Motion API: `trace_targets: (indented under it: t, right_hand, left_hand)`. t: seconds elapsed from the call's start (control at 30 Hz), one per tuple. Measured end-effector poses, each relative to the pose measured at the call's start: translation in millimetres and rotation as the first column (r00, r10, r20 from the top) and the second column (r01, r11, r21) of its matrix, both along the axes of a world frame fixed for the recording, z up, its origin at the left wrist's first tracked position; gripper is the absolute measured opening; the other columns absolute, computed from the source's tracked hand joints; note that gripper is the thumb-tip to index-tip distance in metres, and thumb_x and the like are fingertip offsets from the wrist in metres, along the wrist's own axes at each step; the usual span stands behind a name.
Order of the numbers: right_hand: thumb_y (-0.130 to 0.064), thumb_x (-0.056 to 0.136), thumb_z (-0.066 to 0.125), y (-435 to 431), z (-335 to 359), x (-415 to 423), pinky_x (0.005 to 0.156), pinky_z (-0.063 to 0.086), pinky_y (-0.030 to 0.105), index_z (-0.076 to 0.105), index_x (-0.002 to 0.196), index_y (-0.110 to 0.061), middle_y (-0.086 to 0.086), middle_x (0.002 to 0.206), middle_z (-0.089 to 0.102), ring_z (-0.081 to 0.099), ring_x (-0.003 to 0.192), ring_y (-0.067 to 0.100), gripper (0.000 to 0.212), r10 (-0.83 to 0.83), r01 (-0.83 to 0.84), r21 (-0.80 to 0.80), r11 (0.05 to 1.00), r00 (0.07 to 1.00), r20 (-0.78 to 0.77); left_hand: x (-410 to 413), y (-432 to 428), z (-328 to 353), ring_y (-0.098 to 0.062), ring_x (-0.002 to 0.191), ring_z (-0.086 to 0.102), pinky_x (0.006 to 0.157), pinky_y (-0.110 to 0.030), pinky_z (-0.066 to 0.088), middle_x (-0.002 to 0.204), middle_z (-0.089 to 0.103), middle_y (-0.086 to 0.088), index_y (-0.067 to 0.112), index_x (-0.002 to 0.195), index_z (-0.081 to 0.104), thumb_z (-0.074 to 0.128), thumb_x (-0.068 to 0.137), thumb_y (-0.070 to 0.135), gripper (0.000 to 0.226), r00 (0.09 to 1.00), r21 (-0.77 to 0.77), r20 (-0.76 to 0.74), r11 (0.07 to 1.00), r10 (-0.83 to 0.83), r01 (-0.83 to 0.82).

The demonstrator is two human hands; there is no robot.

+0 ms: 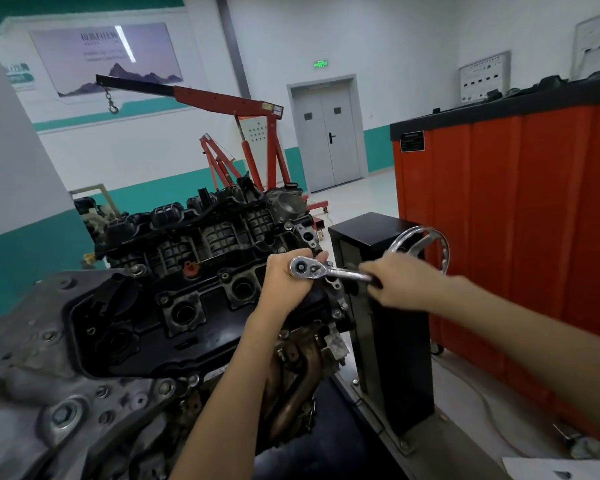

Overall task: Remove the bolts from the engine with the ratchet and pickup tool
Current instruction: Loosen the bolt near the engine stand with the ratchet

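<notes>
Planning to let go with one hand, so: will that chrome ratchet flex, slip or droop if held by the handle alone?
Probably stiff: the ratchet looks like solid metal, running straight from the left hand at its head to the right hand on its handle. Likely head-heavy, given the bulky head. The polished shank could be slippery.

This is an auto repair workshop. An engine (174, 292) is mounted on a stand, with a red engine crane (236, 133) behind it. A red tool cabinet (516, 209) stands by the wall.
</notes>
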State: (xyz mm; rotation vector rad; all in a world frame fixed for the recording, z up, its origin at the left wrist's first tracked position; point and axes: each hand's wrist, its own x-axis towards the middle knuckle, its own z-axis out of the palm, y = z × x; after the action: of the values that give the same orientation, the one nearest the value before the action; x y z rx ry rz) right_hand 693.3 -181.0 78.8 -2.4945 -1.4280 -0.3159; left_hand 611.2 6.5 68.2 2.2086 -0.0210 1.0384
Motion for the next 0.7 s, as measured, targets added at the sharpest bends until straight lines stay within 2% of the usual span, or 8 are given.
trace_targets:
  t: [0.07,0.13,0.23,0.33,0.43,0.5,0.6,0.7]
  right_hand:
    - [-0.023,0.088,0.053,0,15,9,0.060,0.037,0.027,0.050,0.084,-0.021,-0.011,0.060,0.037,0.042,0.058,0.013,0.005,0.012,-0.008,-0.026,1.000,0.984,0.176]
    - [-0.023,0.088,0.054,1,9,3,0.060,0.040,0.028,0.053,0.087,-0.021,-0.009,0.062,0.039,0.045,0.060,0.015,0.003,-0.012,0.008,0.026,1.000,0.990,0.138]
    - [-0.018,0.087,0.059,7,-35,-31,0.051,0.042,0.020,0.054,0.083,-0.025,-0.007,0.064,0.050,0.050,0.053,0.008,0.009,0.016,0.043,0.234,0.971,0.969,-0.247]
    - [-0.008,0.083,0.059,28,-75,-79,0.048,0.039,0.021,0.051,0.077,-0.023,-0.004,0.061,0.053,0.046,0.048,0.006,0.018,0.193,0.129,0.467,0.875,0.791,-0.580]
    - [-0.003,0.081,0.054,55,-88,-111,0.050,0.041,0.025,0.054,0.079,-0.018,0.001,0.061,0.053,0.049,0.050,0.011,0.015,0.358,0.196,0.576,0.794,0.615,-0.703]
    - [-0.004,0.082,0.055,55,-84,-106,0.052,0.041,0.026,0.051,0.073,-0.019,0.000,0.061,0.052,0.049,0.052,0.011,0.018,0.312,0.174,0.549,0.818,0.668,-0.676]
    - [-0.008,0.084,0.059,26,-64,-65,0.047,0.040,0.017,0.053,0.077,-0.020,-0.001,0.066,0.053,0.048,0.050,0.008,0.015,0.147,0.079,0.380,0.922,0.835,-0.530]
    - [-0.015,0.089,0.057,-5,-23,-15,0.051,0.044,0.021,0.053,0.092,-0.016,-0.003,0.071,0.054,0.056,0.058,0.014,0.005,0.017,0.014,0.124,0.992,0.970,-0.244]
  left_hand:
    - [1,-2,-1,-0.006,0.045,0.026,0.048,-0.017,0.020,0.042,0.031,0.009,0.022,0.049,0.029,0.065,0.093,0.018,0.057,1.000,-0.029,-0.005,0.999,-0.020,0.020]
    - [1,-4,-3,-0.006,0.046,0.025,0.049,-0.018,0.021,0.043,0.029,0.009,0.020,0.051,0.029,0.060,0.096,0.018,0.055,1.000,-0.131,0.012,0.991,-0.018,0.020]
    - [4,-6,-7,-0.006,0.048,0.023,0.050,-0.021,0.021,0.046,0.027,0.010,0.019,0.053,0.027,0.056,0.098,0.015,0.053,0.997,-0.247,0.077,0.969,-0.006,0.025]
    - [10,-16,-9,-0.006,0.046,0.022,0.050,-0.021,0.020,0.044,0.023,0.011,0.021,0.054,0.023,0.057,0.097,0.009,0.056,0.990,-0.270,0.139,0.963,0.033,0.006]
    - [12,-19,-10,-0.006,0.046,0.022,0.051,-0.019,0.020,0.044,0.023,0.010,0.023,0.055,0.021,0.057,0.096,0.006,0.057,0.987,-0.267,0.157,0.964,0.038,0.006]
    - [9,-12,-10,-0.005,0.046,0.022,0.052,-0.020,0.021,0.045,0.023,0.011,0.023,0.055,0.021,0.057,0.096,0.008,0.057,0.991,-0.240,0.136,0.970,0.004,0.029]
    - [5,0,-7,-0.004,0.045,0.026,0.050,-0.016,0.022,0.044,0.029,0.011,0.022,0.055,0.025,0.060,0.095,0.009,0.055,0.998,-0.122,0.046,0.991,-0.043,0.048]
    - [4,4,-3,-0.002,0.048,0.030,0.051,-0.016,0.025,0.045,0.037,0.012,0.028,0.048,0.038,0.063,0.093,0.010,0.055,0.995,-0.057,-0.040,0.994,-0.092,0.090]
